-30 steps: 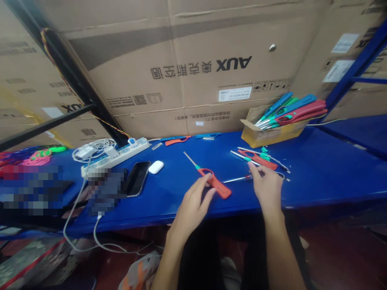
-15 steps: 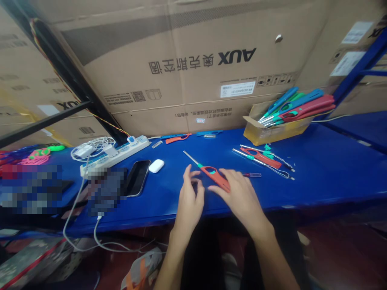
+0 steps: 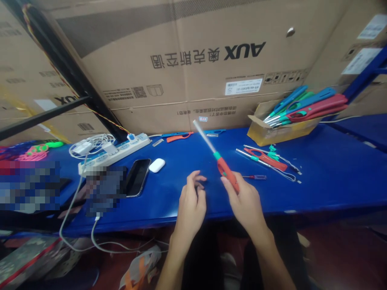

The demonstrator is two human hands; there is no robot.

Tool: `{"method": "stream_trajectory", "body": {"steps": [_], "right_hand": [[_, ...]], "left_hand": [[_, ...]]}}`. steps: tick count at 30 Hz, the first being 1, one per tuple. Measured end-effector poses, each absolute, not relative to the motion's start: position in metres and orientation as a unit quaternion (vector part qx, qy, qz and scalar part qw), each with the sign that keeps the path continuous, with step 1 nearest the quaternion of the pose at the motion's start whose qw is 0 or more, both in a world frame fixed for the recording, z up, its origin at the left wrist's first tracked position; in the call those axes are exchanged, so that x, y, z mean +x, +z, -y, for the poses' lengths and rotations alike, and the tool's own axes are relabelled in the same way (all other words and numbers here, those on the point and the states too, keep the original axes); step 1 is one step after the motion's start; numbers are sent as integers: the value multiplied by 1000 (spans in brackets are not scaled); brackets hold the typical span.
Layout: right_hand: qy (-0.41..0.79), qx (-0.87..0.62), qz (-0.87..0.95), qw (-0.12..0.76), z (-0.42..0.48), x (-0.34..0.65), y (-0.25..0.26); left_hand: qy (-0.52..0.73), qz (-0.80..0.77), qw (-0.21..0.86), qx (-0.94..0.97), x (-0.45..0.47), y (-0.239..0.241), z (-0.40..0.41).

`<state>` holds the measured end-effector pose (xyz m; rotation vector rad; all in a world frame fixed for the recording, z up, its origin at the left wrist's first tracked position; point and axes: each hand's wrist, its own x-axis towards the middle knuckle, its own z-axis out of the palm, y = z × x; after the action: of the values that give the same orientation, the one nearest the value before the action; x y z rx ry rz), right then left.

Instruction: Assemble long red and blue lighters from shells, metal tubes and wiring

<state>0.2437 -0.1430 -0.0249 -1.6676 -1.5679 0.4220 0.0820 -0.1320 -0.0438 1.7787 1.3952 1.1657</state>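
My right hand [image 3: 246, 201] is closed around the handle of a red long-neck lighter [image 3: 227, 174], whose metal tube tilts up and to the left, away from me. Its collar is green. To the left, my left hand [image 3: 192, 199] rests over the blue table with fingers loosely curled and apart, holding nothing. A small screwdriver [image 3: 259, 177] with a clear purplish handle lies just right of my right hand. Beyond it is a taken-apart lighter: a red casing half [image 3: 269, 160], metal tubes [image 3: 246, 154] with wires, and small green pieces [image 3: 272, 153].
A cardboard box [image 3: 281, 133] full of lighters stands at the back right. On the left are a power strip [image 3: 116, 153], a phone [image 3: 138, 177] and a white earbud case [image 3: 157, 165]. More casing parts [image 3: 179, 137] lie along the large carton [image 3: 187, 88] behind the blue table [image 3: 338, 169].
My right hand has closed on the lighter's handle and raised it off the table, its tube now pointing higher. My left hand stays close to where it was.
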Motion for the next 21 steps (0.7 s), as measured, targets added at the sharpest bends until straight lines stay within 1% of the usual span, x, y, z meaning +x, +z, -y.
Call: {"method": "stream_trajectory", "body": {"steps": [2, 4, 8, 10, 12, 16, 21], "right_hand": [[220, -621, 575, 486, 142, 249, -28], [266, -589, 528, 551, 140, 253, -31], [376, -531, 445, 615, 136, 256, -33], [429, -521, 405, 616, 135, 255, -33], [446, -543, 396, 591, 134, 253, -32], [408, -603, 426, 537, 133, 250, -30], [378, -618, 477, 497, 129, 250, -33]], "left_hand": [[429, -529, 295, 671, 82, -43, 132], [419, -533, 297, 673, 82, -42, 132], [404, -528, 300, 684, 82, -42, 132], [397, -525, 291, 694, 82, -42, 132], [387, -528, 275, 704, 82, -42, 132], [371, -527, 243, 725, 84, -40, 132], [365, -514, 218, 745, 85, -40, 131]]}}
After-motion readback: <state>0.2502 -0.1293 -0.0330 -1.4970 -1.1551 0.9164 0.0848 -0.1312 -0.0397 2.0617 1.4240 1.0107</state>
